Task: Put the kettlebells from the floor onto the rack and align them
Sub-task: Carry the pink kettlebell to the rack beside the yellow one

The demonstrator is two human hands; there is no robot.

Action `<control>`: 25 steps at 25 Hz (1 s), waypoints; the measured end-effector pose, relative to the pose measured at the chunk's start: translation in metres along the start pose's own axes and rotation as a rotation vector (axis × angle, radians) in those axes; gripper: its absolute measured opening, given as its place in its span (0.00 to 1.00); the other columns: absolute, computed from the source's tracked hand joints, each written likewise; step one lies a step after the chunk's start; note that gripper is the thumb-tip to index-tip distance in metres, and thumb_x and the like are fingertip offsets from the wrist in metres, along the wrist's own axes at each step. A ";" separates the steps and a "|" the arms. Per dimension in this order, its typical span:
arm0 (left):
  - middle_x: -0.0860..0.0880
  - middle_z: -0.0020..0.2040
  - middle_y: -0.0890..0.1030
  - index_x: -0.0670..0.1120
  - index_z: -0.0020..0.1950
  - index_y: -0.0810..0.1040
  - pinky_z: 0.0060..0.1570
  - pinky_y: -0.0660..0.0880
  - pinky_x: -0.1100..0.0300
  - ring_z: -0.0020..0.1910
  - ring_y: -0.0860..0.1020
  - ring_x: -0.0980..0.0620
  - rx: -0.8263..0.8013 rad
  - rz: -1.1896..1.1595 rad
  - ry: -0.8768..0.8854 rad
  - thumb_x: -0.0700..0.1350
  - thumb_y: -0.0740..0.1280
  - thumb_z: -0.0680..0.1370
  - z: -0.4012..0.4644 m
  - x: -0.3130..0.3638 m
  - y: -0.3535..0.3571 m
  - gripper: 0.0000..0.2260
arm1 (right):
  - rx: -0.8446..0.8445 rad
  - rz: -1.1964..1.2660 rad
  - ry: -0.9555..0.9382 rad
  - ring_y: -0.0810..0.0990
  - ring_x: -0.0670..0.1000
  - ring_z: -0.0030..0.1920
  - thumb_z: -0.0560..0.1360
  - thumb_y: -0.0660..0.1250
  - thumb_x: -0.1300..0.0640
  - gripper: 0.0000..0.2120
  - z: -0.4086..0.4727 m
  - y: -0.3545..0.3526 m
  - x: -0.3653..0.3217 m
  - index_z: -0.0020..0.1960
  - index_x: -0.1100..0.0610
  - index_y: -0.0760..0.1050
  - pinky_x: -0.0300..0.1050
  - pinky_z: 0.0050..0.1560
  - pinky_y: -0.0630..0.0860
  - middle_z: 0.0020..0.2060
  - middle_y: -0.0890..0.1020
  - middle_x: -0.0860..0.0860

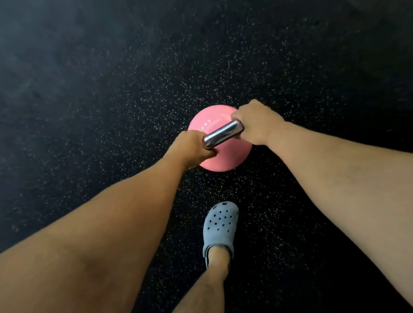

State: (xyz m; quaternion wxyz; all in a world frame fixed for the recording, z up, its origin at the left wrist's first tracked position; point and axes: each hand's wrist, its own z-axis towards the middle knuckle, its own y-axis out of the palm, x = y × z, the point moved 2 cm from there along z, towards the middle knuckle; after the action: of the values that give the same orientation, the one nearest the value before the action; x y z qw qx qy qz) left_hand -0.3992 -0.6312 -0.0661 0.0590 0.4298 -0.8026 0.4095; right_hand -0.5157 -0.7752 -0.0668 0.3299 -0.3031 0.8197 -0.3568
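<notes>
Head view: left hand (192,145) and right hand (254,122) clench the glossy pink kettlebell's (224,155) round chrome handle (222,134) ends, over speckled rubber floor (101,90)

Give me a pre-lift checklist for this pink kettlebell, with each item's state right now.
1. Left hand closed on the steel handle: ok.
2. Right hand closed on the handle's other end: ok.
3. Grip balanced, one hand at each end: ok.
4. Foot in the grey clog clear of the pink kettlebell: ok.
5. Speckled floor around it free of obstacles: ok.
6. Rack position and free slot: cannot tell, not in view.
</notes>
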 end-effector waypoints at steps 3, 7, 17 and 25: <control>0.48 0.35 0.81 0.47 0.41 0.79 0.37 0.77 0.55 0.35 0.79 0.48 -0.076 0.154 0.093 0.46 0.72 0.70 -0.015 0.025 0.006 0.04 | -0.091 0.114 0.026 0.79 0.59 0.39 0.69 0.68 0.52 0.13 -0.042 0.012 0.012 0.29 0.49 0.66 0.49 0.42 0.78 0.36 0.77 0.53; 0.48 0.34 0.80 0.47 0.41 0.81 0.35 0.76 0.54 0.34 0.77 0.48 -0.225 0.445 0.326 0.46 0.69 0.69 -0.030 0.094 0.013 0.04 | -0.024 0.346 0.222 0.78 0.56 0.34 0.66 0.68 0.54 0.14 -0.144 0.027 0.031 0.27 0.51 0.66 0.42 0.35 0.71 0.29 0.77 0.52; 0.48 0.36 0.80 0.49 0.43 0.82 0.33 0.70 0.59 0.38 0.79 0.47 -0.412 0.707 0.791 0.50 0.68 0.69 -0.149 0.357 0.158 0.07 | 0.347 0.688 0.816 0.82 0.54 0.34 0.63 0.69 0.55 0.12 -0.462 0.049 0.128 0.25 0.54 0.69 0.42 0.32 0.73 0.29 0.81 0.52; 0.51 0.35 0.78 0.51 0.43 0.81 0.33 0.68 0.59 0.36 0.78 0.48 -0.446 0.959 1.301 0.52 0.68 0.70 -0.326 0.566 0.316 0.07 | 0.788 0.748 1.202 0.81 0.55 0.31 0.62 0.69 0.56 0.13 -0.752 0.101 0.156 0.23 0.53 0.67 0.39 0.32 0.68 0.23 0.75 0.50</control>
State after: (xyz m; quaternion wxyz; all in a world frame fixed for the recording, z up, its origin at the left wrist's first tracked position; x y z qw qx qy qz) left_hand -1.0694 -0.6705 0.2090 0.4134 -0.3016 -0.7665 0.3881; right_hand -1.2052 -0.5435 0.2005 0.0129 0.3733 0.7179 -0.5875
